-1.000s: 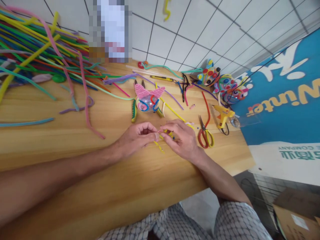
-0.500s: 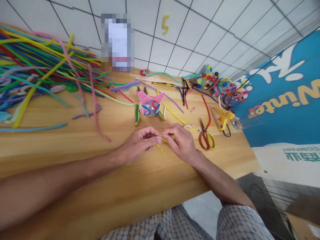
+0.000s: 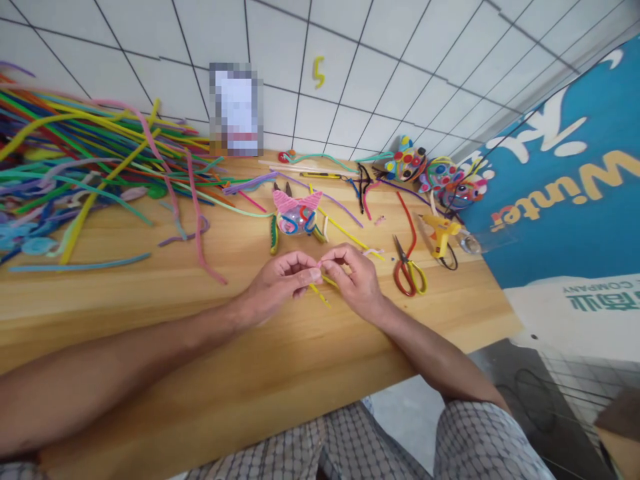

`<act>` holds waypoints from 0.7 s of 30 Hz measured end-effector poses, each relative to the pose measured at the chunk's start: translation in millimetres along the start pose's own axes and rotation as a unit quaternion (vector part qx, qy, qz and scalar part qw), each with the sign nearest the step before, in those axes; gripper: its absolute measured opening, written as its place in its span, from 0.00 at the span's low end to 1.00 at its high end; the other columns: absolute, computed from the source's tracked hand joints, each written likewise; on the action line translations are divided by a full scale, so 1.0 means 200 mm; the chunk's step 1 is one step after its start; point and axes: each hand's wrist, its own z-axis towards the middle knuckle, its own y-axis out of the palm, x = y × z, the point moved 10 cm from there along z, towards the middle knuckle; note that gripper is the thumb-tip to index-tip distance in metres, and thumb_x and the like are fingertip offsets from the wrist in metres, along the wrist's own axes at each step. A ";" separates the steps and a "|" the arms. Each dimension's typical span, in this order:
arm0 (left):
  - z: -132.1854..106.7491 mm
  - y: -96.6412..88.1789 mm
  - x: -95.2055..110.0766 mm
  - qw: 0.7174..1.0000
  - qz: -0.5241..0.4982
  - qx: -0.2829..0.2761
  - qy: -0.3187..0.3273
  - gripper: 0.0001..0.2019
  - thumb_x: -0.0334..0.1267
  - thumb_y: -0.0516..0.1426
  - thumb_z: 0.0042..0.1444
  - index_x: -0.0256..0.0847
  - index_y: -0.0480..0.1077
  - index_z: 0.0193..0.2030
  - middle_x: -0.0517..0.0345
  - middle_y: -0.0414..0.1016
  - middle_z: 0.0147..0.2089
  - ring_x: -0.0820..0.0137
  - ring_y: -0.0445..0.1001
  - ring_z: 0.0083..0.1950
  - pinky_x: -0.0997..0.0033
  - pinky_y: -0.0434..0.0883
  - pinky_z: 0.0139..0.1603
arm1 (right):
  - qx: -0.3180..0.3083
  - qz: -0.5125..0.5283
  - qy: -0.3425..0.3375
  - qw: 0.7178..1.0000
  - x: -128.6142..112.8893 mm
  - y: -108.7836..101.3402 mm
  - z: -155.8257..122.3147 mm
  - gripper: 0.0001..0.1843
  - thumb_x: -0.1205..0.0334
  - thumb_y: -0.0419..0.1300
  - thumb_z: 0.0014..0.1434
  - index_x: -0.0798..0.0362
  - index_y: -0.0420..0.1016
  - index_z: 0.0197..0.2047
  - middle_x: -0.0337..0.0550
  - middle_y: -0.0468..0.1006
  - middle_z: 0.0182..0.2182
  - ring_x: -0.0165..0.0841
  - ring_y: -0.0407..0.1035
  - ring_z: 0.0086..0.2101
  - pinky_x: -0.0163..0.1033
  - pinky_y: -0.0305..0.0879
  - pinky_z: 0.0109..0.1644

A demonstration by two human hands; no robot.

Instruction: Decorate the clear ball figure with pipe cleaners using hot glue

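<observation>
My left hand [image 3: 283, 283] and my right hand [image 3: 355, 280] meet fingertip to fingertip over the table. Both are closed in a pinch on a tiny pink piece of pipe cleaner [image 3: 319, 265], mostly covered by the fingers. Beneath them lie yellow pipe cleaner pieces [image 3: 319, 294]. Just beyond my hands stands a clear ball figure [image 3: 298, 220] with pink pointed ears, blue and red curls, and green-and-yellow side pieces. To the right of my right hand rest scissors [image 3: 410, 275] with one red and one yellow handle.
A large heap of coloured pipe cleaners [image 3: 100, 147] covers the left. A yellow glue gun [image 3: 441, 235] lies at the right, near decorated ball figures [image 3: 407, 163]. A yellow utility knife [image 3: 323, 175] lies at the back, before a white tiled wall [image 3: 390, 67]. A blurred-out panel [image 3: 237, 110] stands there.
The view has shifted slightly, so the background sits lower. My right fingertips have drawn a little apart from the left ones, and a bit of pink shows between them.
</observation>
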 end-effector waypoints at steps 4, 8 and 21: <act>-0.01 0.03 0.01 0.999 -0.032 -0.020 -0.033 0.26 0.60 0.77 0.54 0.39 0.77 0.40 0.61 0.77 0.35 0.77 0.68 0.28 0.75 0.64 0.30 | -0.006 -0.009 -0.009 1.000 -0.01 0.00 0.00 0.08 0.60 0.62 0.79 0.48 0.78 0.44 0.40 0.85 0.38 0.33 0.79 0.38 0.40 0.75 0.46; -0.01 0.06 0.01 0.995 -0.040 -0.053 -0.069 0.29 0.62 0.77 0.52 0.39 0.74 0.35 0.66 0.69 0.28 0.79 0.62 0.25 0.76 0.57 0.27 | -0.020 -0.015 -0.026 0.999 -0.03 0.01 0.01 0.09 0.60 0.61 0.79 0.48 0.77 0.44 0.41 0.85 0.38 0.33 0.78 0.39 0.41 0.75 0.47; -0.01 0.07 -0.02 0.995 -0.060 -0.051 -0.067 0.30 0.60 0.80 0.50 0.38 0.73 0.34 0.68 0.64 0.25 0.80 0.59 0.24 0.77 0.55 0.28 | 0.003 -0.003 -0.013 1.000 -0.01 0.01 -0.03 0.09 0.58 0.60 0.80 0.48 0.76 0.44 0.41 0.84 0.38 0.34 0.78 0.38 0.40 0.74 0.45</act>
